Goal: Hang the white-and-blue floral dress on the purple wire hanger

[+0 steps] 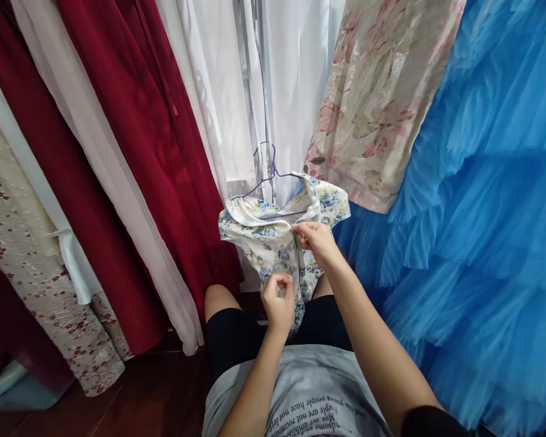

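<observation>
A small white garment with blue flowers (pixel 259 233) hangs on a purple wire hanger (pixel 273 176) in front of me. My right hand (pixel 316 240) pinches the garment's front near the collar. Lower down, my left hand (pixel 278 300) is closed on the front edge of the same garment. The hanger's hook sits by a metal pole (pixel 257 97) among the hanging clothes.
Hanging clothes surround me: dark red dresses (pixel 131 121), white sheer fabric (pixel 295 73), a beige floral dress (pixel 377 91) and a big blue tulle skirt (pixel 486 212). At left hangs a cream garment with red flowers (pixel 31 285). Dark wooden floor (pixel 131 400) lies below.
</observation>
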A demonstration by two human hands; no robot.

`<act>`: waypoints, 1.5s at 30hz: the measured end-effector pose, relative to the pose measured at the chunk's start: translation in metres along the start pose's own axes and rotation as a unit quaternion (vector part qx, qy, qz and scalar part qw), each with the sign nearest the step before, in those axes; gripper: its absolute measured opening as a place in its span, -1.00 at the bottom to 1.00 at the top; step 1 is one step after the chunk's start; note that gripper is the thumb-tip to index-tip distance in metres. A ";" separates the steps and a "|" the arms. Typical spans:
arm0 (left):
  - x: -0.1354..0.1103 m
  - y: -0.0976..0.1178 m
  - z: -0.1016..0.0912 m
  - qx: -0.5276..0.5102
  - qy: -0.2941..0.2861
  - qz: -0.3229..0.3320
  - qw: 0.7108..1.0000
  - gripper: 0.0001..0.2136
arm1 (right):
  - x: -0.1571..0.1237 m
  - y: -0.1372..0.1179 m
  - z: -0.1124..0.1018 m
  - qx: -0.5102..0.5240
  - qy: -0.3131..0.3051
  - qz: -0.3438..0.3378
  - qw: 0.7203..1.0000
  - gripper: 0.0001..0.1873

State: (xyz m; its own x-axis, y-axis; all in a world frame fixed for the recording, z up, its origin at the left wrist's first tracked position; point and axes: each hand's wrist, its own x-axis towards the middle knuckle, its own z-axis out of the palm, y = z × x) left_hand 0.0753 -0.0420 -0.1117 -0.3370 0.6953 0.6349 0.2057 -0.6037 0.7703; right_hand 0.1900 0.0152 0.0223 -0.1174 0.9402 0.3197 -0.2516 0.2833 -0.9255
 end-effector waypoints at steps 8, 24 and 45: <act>0.038 0.029 0.015 0.016 0.025 0.039 0.999 -0.78 | -0.033 0.010 0.002 -0.063 -0.027 0.006 0.998 -0.74; 0.023 0.005 -0.010 0.042 -0.072 -0.039 0.996 -0.89 | -0.026 0.035 0.008 0.014 0.018 0.026 0.999 -0.78; 0.178 0.083 -0.010 0.136 -0.117 0.225 0.958 -0.79 | 0.055 -0.051 0.017 -0.102 -0.023 -0.133 0.986 -0.84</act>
State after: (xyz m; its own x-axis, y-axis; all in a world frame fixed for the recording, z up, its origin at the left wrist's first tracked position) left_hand 0.0231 0.0280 0.0651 0.0509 0.4756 0.8782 0.5239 -0.7614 0.3820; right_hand 0.1799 0.0493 0.0904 -0.1188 0.8193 0.5609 -0.0825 0.5548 -0.8279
